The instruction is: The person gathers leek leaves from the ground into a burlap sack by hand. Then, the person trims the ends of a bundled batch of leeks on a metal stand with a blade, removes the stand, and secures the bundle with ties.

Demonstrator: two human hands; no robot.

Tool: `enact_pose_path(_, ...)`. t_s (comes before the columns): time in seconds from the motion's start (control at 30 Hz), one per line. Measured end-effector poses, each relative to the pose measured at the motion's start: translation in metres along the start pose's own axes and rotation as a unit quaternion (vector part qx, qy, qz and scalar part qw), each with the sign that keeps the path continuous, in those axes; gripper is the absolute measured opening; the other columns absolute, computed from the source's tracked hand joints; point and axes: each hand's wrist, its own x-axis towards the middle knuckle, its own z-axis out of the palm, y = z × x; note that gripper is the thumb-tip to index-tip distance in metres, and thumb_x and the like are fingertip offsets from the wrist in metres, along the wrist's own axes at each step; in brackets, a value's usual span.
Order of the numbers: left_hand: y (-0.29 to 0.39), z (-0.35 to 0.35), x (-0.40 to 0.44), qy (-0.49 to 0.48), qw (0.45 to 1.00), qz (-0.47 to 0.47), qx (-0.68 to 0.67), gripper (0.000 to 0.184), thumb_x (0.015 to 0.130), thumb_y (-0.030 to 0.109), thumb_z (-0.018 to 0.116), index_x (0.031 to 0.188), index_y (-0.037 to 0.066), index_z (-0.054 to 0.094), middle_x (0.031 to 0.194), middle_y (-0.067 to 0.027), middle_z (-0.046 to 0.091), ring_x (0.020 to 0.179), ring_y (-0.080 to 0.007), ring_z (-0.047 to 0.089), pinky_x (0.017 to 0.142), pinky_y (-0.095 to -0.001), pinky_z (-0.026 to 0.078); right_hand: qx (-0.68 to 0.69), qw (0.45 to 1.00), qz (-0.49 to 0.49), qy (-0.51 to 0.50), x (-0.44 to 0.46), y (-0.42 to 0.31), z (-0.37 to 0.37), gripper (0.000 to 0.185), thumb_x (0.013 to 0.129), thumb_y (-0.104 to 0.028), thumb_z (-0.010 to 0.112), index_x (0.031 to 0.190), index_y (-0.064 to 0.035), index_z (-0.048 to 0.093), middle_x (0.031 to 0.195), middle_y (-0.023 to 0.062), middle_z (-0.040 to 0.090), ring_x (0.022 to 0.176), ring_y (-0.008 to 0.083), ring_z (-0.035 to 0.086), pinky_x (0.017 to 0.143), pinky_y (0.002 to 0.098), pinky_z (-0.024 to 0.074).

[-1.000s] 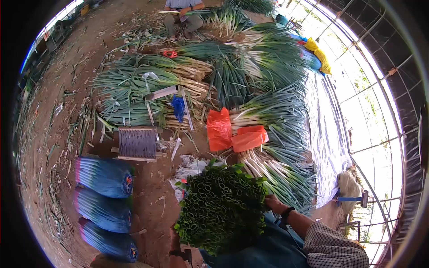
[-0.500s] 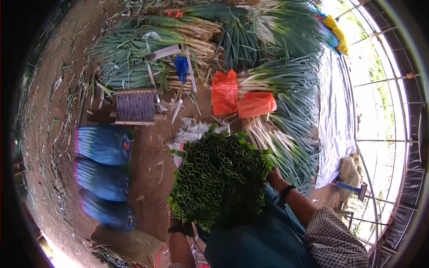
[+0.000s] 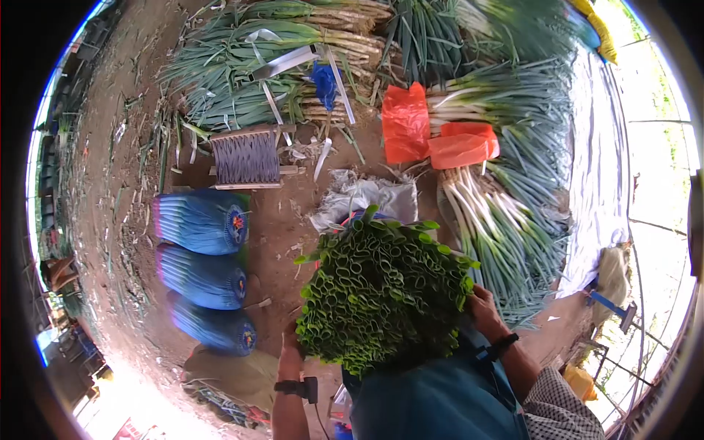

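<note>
A large bundle of green onions (image 3: 381,293), its cut hollow tops facing up, stands against the front of a dark teal apron. My left hand (image 3: 291,339) presses on the bundle's left side, its fingers partly hidden behind the leaves. At the opposite side my right hand (image 3: 484,308) grips the bundle with bent fingers. Both wrists carry dark bands. Beyond the bundle lies a crumpled whitish sheet (image 3: 367,196), and two orange-red plastic bags (image 3: 405,125) rest at the edge of the onion piles.
Three blue-wrapped bundles (image 3: 202,220) line the left. Behind them sits a frame wound with grey ties (image 3: 246,158). Onion piles (image 3: 513,110) cover the back and right, with a metal strip (image 3: 286,62) and blue plastic (image 3: 324,84) on the left pile. Brown cloth (image 3: 231,378) lies lower left.
The view has tilted down and shifted, and the seated person at the back has left the picture. Both hands remain on the bundle, which now appears slightly farther right.
</note>
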Motion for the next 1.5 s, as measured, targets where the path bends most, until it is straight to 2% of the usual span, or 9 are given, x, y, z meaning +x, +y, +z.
enact_pose_path(0.1, 0.013, -0.029, 0.023, -0.053, 0.943, 0.057, 0.323, 0.029, 0.088, 0.014, 0.062, 0.113, -0.001, 0.063, 0.091, -0.0098, 0.067, 0.081, -0.0190, 0.063, 0.068, -0.0316, 0.052, 0.070, 0.993, 0.096, -0.005, -0.003, 0.015, -0.014, 0.022, 0.094, -0.014, 0.058, 0.104, 0.0038, 0.067, 0.088, 0.0024, 0.068, 0.078, 0.0104, 0.062, 0.072, 0.0267, 0.0503)
enact_pose_path(0.23, 0.048, -0.065, 0.118, -0.059, 0.970, -0.213, 0.100, 0.033, 0.093, 0.007, 0.053, 0.126, 0.002, 0.056, 0.106, -0.0112, 0.066, 0.092, -0.0198, 0.065, 0.083, -0.0352, 0.053, 0.120, 0.979, 0.164, 0.009, -0.002, 0.000, -0.021, 0.023, 0.093, -0.014, 0.063, 0.104, 0.0053, 0.068, 0.086, 0.0019, 0.068, 0.078, 0.0095, 0.062, 0.072, 0.0257, 0.0501)
enact_pose_path(0.3, 0.126, 0.014, 0.143, -0.108, 0.932, -0.234, 0.252, 0.029, 0.097, 0.014, 0.052, 0.122, 0.001, 0.059, 0.099, -0.0082, 0.067, 0.087, -0.0149, 0.065, 0.079, -0.0287, 0.052, 0.101, 0.981, 0.163, -0.004, -0.004, 0.013, -0.032, 0.022, 0.093, -0.013, 0.064, 0.104, 0.0053, 0.068, 0.086, 0.0023, 0.068, 0.078, 0.0087, 0.062, 0.073, 0.0254, 0.0506)
enact_pose_path(0.37, 0.167, 0.078, 0.172, -0.123, 0.912, -0.170, 0.353, 0.022, 0.094, 0.020, 0.059, 0.101, 0.001, 0.069, 0.084, 0.0015, 0.064, 0.074, -0.0040, 0.054, 0.067, -0.0218, 0.045, 0.121, 0.977, 0.174, -0.020, 0.002, 0.002, -0.039, 0.021, 0.094, -0.012, 0.063, 0.103, 0.0057, 0.068, 0.085, 0.0027, 0.068, 0.079, 0.0089, 0.062, 0.073, 0.0252, 0.0505)
enact_pose_path(0.77, 0.158, 0.230, 0.269, -0.360, 0.728, -0.113, 0.573, 0.027, 0.093, 0.017, 0.058, 0.113, 0.004, 0.069, 0.092, -0.0082, 0.070, 0.072, -0.0095, 0.061, 0.069, -0.0280, 0.050, 0.070, 0.983, 0.169, 0.016, 0.053, 0.045, -0.087, 0.015, 0.091, -0.009, 0.064, 0.093, 0.0050, 0.069, 0.082, 0.0061, 0.068, 0.077, 0.0119, 0.062, 0.073, 0.0272, 0.0507)
enact_pose_path(0.87, 0.153, 0.240, 0.263, -0.325, 0.771, -0.108, 0.538, 0.027, 0.091, 0.015, 0.057, 0.113, 0.004, 0.069, 0.089, -0.0087, 0.069, 0.073, -0.0147, 0.064, 0.070, -0.0317, 0.051, -0.031, 0.987, 0.159, 0.013, 0.103, 0.023, -0.113, 0.019, 0.091, -0.012, 0.061, 0.091, 0.0062, 0.067, 0.079, 0.0085, 0.067, 0.072, 0.0119, 0.061, 0.068, 0.0277, 0.0493)
enact_pose_path(0.97, 0.149, 0.248, 0.271, -0.400, 0.670, 0.081, 0.620, 0.028, 0.090, 0.012, 0.055, 0.115, 0.005, 0.067, 0.085, -0.0131, 0.066, 0.077, -0.0243, 0.066, 0.072, -0.0368, 0.052, -0.081, 0.994, 0.062, -0.027, 0.153, 0.009, -0.104, 0.023, 0.089, -0.017, 0.063, 0.096, 0.0051, 0.067, 0.075, 0.0086, 0.065, 0.069, 0.0120, 0.059, 0.064, 0.0285, 0.0480)
enact_pose_path(1.17, 0.138, 0.256, 0.274, -0.420, 0.603, 0.208, 0.646, 0.018, 0.088, 0.008, 0.055, 0.102, 0.001, 0.061, 0.083, -0.0214, 0.062, 0.079, -0.0335, 0.064, 0.070, -0.0412, 0.050, -0.111, 0.970, -0.020, -0.215, 0.213, -0.006, -0.026, 0.024, 0.087, -0.025, 0.062, 0.094, -0.0025, 0.070, 0.084, 0.0181, 0.068, 0.077, 0.0280, 0.066, 0.073, 0.0383, 0.0518)
enact_pose_path(1.5, 0.154, 0.245, 0.252, -0.352, 0.793, -0.086, 0.489, 0.012, 0.087, 0.007, 0.054, 0.097, 0.001, 0.059, 0.079, -0.0022, 0.058, 0.071, -0.0083, 0.050, 0.064, -0.0251, 0.042, 0.036, 0.972, -0.055, -0.224, 0.198, -0.044, -0.018, 0.018, 0.091, -0.017, 0.059, 0.093, -0.0003, 0.064, 0.083, 0.0207, 0.064, 0.077, 0.0366, 0.064, 0.069, 0.0422, 0.0504)
